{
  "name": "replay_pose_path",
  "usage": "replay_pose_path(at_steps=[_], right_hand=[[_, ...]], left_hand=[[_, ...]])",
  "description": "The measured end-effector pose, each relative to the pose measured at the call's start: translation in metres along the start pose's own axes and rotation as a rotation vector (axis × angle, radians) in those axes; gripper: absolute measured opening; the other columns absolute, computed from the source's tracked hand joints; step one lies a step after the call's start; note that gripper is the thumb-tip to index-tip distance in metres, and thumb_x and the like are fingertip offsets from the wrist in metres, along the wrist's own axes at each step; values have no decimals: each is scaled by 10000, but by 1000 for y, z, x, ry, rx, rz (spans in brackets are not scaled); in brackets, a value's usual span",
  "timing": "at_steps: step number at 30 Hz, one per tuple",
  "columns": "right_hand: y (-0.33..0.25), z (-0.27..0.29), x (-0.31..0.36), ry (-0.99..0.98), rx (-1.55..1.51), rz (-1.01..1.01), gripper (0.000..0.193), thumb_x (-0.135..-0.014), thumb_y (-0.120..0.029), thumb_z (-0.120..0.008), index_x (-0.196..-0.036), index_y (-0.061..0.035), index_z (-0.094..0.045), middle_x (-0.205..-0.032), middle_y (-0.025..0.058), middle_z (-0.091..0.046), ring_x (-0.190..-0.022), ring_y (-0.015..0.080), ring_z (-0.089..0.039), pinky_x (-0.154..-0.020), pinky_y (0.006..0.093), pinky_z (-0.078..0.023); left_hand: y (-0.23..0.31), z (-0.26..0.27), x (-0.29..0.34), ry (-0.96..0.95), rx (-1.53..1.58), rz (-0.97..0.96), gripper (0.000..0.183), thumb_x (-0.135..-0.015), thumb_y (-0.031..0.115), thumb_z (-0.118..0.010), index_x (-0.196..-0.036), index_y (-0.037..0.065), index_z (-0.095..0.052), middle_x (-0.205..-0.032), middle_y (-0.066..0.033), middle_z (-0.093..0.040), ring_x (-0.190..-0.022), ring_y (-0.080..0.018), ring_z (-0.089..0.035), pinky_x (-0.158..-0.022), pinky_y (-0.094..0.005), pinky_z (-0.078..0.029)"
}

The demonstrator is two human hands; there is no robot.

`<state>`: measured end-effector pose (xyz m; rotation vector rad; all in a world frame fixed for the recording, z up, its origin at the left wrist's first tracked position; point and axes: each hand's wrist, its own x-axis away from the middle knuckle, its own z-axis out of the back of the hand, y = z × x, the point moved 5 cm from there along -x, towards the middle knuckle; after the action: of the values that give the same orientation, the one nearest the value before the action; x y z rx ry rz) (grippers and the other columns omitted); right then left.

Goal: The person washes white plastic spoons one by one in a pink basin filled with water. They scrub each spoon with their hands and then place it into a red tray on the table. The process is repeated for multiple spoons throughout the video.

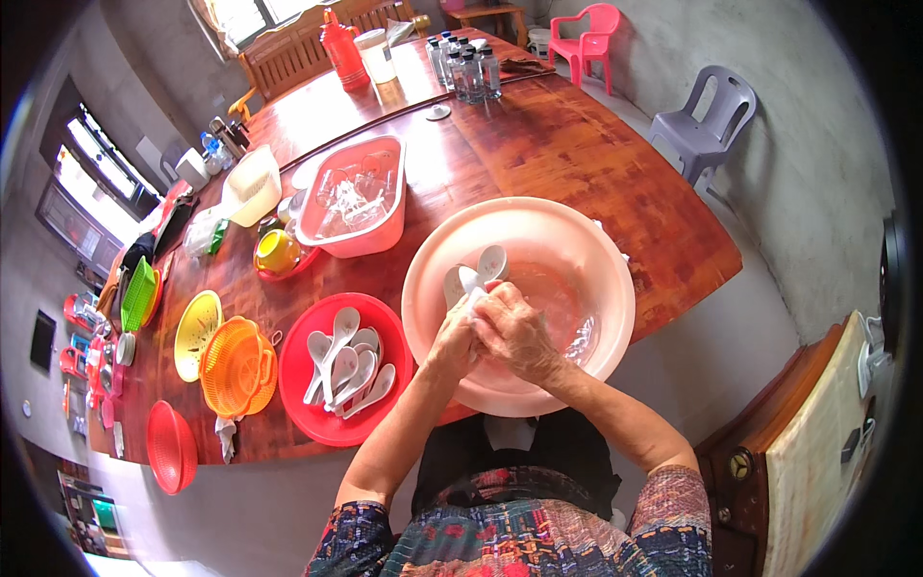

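Note:
Over a large pale pink basin [430,252] holding some water, my two hands are closed together. White soup spoons [493,261] stick out beyond the fingers, bowls facing away from me; their handles are hidden in my grip. My left hand [456,343] wraps the spoons from the left side. Pressed against it, my right hand [519,332] has its fingers curled over them. To the left of the basin, a red plate [306,409] bears a pile of several more white spoons [348,367].
Behind the plate stands a pink tub [351,240] with clear items inside. Orange [237,370], yellow [199,332] and red [171,447] strainer baskets sit leftward on the wooden table [615,173]. Glass bottles [466,72] and a red thermos [343,53] stand at the far end.

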<state>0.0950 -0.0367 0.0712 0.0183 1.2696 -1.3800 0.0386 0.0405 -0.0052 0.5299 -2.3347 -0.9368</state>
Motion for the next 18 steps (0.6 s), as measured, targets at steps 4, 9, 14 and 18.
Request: replay_pose_path(at_steps=[4, 9, 14, 18], right_hand=[[18, -4, -29, 17, 59, -55, 86, -797, -70, -545, -861, -14, -531, -826, 181, -516, -786, 362, -539, -667, 426, -440], [73, 0, -33, -118, 225, -283, 132, -834, -146, -510, -855, -17, -526, -834, 191, -512, -766, 385, -546, -695, 441, -447], [100, 14, -1, -535, 806, -390, 169, -809, -179, -510, -831, -28, -582, -992, 206, -483, -798, 388, -559, -780, 464, -456], [117, 13, 40, -823, 706, -361, 159, -788, -146, -505, -828, -22, -597, -908, 199, -520, -817, 365, -562, -775, 430, -458]], left_hand=[[2, -2, 9, -44, -49, -41, 110, -889, 151, -441, -929, 75, -509, -642, -8, -479, -416, -77, -406, -355, -206, -321], [1, -12, 14, -168, -175, 10, 104, -905, 153, -422, -935, 81, -491, -679, -10, -468, -423, -68, -314, -372, -205, -259], [-3, 8, -5, 24, -543, -280, 193, -922, 238, -435, -1066, 110, -438, -762, -16, -499, -597, -81, -463, -389, -205, -300], [3, 5, -7, 98, -209, -182, 354, -902, 423, -449, -1068, 110, -423, -760, -29, -523, -618, -83, -502, -375, -202, -315]])
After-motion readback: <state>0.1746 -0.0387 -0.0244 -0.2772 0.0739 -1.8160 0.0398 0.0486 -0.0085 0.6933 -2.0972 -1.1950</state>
